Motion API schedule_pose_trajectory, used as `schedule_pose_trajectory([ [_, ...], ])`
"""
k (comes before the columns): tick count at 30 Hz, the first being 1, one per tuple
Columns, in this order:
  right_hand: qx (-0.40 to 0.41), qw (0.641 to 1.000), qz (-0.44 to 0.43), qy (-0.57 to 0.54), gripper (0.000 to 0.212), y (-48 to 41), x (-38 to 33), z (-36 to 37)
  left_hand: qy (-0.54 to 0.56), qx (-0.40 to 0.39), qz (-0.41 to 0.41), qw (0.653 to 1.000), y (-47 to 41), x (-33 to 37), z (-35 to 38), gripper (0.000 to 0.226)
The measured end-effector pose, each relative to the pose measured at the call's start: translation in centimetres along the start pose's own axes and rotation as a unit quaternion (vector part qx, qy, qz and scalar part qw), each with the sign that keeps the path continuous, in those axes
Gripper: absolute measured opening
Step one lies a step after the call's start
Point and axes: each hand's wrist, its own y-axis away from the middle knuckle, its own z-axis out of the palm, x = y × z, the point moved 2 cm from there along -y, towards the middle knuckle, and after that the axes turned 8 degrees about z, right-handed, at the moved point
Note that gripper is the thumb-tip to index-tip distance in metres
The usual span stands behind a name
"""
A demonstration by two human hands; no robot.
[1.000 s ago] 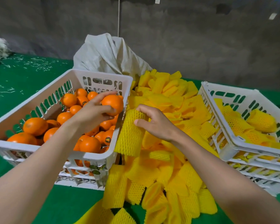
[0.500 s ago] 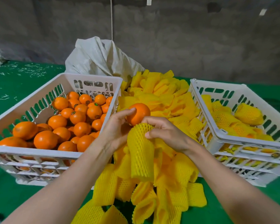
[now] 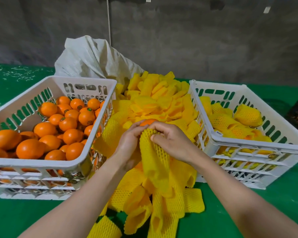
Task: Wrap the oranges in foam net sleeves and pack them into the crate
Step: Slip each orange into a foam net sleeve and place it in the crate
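Note:
My left hand (image 3: 129,145) grips an orange (image 3: 147,121), of which only the top shows above my fingers. My right hand (image 3: 170,140) pinches the mouth of a yellow foam net sleeve (image 3: 155,155) right against that orange; the sleeve hangs down between my wrists. On the left stands a white crate (image 3: 86,153) full of bare oranges (image 3: 67,124). The white crate on the right (image 3: 218,134) holds several oranges wrapped in yellow sleeves (image 3: 248,115).
A heap of loose yellow sleeves (image 3: 155,98) lies between the crates and spills toward me over the green table (image 3: 273,200). A crumpled white sack (image 3: 93,59) stands behind the heap, against a grey wall.
My left hand carried the orange out of the left crate and over to the sleeve. Both hands have closed together, and the orange now sits at the sleeve's mouth.

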Motion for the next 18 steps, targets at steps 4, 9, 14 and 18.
schedule_pose_trajectory([
  [4, 0.136, 0.99, -0.022, 0.026, 0.012, 0.2, 0.9, -0.8, 0.027, 0.001, -0.026, 0.999, 0.1, -0.8, 0.5, 0.031],
  [9, 0.232, 0.972, -0.036, -0.013, 0.009, -0.1, 1.9, -1.1, 0.064, -0.038, -0.037, 0.997, 0.0, -0.5, 1.2, 0.031],
  [14, 0.306, 0.952, -0.017, 0.007, 0.017, -0.5, 2.6, -1.1, 0.028, -0.083, 0.014, 0.996, -0.1, 0.0, 1.6, 0.058],
  [18, 0.348, 0.937, -0.019, -0.026, 0.007, -0.5, 2.8, 0.2, 0.025, -0.018, 0.051, 0.998, -0.7, -0.6, 1.9, 0.062],
])
